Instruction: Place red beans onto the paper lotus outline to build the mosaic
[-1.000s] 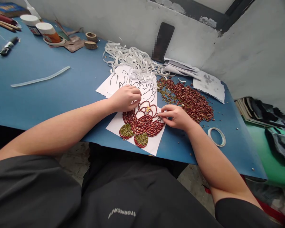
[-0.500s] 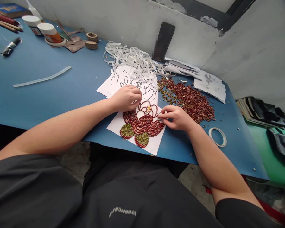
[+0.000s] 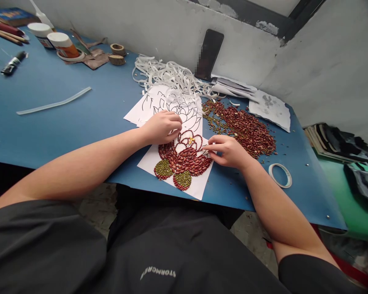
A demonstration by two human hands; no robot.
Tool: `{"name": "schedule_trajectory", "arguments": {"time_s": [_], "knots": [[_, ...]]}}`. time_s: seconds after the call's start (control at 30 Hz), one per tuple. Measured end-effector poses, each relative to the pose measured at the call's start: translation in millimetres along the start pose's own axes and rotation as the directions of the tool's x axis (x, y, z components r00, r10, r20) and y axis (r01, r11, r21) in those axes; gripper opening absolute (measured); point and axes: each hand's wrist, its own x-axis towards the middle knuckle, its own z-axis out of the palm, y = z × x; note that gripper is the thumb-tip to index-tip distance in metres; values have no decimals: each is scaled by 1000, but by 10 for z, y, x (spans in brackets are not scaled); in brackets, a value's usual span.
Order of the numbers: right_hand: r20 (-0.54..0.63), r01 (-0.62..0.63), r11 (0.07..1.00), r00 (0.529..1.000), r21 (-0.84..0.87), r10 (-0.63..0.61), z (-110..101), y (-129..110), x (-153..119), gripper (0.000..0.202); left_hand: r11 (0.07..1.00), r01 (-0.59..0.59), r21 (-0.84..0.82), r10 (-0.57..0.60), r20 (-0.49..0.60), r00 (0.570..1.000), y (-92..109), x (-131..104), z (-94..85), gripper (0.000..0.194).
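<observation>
A flower made of red beans point(image 3: 187, 161), with two leaves of green beans point(image 3: 182, 180), covers much of a white sheet point(image 3: 196, 191) at the table's front edge. My left hand point(image 3: 163, 127) rests at the flower's upper left, fingers curled and drawn together; anything under them is hidden. At the right side of the flower is my right hand point(image 3: 225, 151), its thumb and fingertips close together over the petals; whatever they pinch is too small to make out. Behind the flower lies a paper with a line-drawn lotus point(image 3: 187, 118). Loose red and green beans point(image 3: 248, 128) are heaped to the right.
White paper strips point(image 3: 168, 75) pile up behind the drawing, near a phone point(image 3: 209, 54) leaning on the wall. A tape roll point(image 3: 280, 175) lies right of my right hand. Two jars point(image 3: 63, 44), a marker point(image 3: 14, 63) and a clear strip point(image 3: 53, 101) are at the left.
The whole view has shifted very slightly. Both hands keep nearly the same place and pose at the flower.
</observation>
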Motion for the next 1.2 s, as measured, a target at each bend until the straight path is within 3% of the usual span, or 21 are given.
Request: {"name": "schedule_trajectory", "arguments": {"time_s": [0.13,0.2,0.27,0.4,0.67,0.77,0.87,1.07,1.2], "knots": [[-51,-148,982,987,120,155,-259,40,-71,18,1000,-4,15,3,4,1000,4,2,-16,23],[81,-239,959,970,149,229,-445,83,-176,14,1000,2,12,-2,7,1000,7,2,-25,23],[222,-345,929,924,134,311,-614,113,-323,12,1000,2,17,-3,12,1000,10,2,-31,24],[307,-440,896,863,65,402,-763,58,-645,12,999,-5,35,5,21,1000,12,0,-28,23],[167,-364,926,911,-99,376,-452,-229,-974,14,1000,-15,24,15,11,1000,1,2,1,22],[105,-306,938,940,-165,325,-373,-248,-1016,17,1000,-12,28,12,7,1000,-4,-3,3,22],[126,-226,956,960,-189,251,-370,-209,-1008,15,999,-2,41,1,21,1000,-10,-8,9,21],[86,-139,990,987,-5,139,-441,-21,-644,14,999,-11,41,10,30,1000,-11,-8,30,21],[29,-52,991,998,120,49,-311,115,-214,16,1000,-15,18,15,27,1000,-3,-10,25,21]]}}
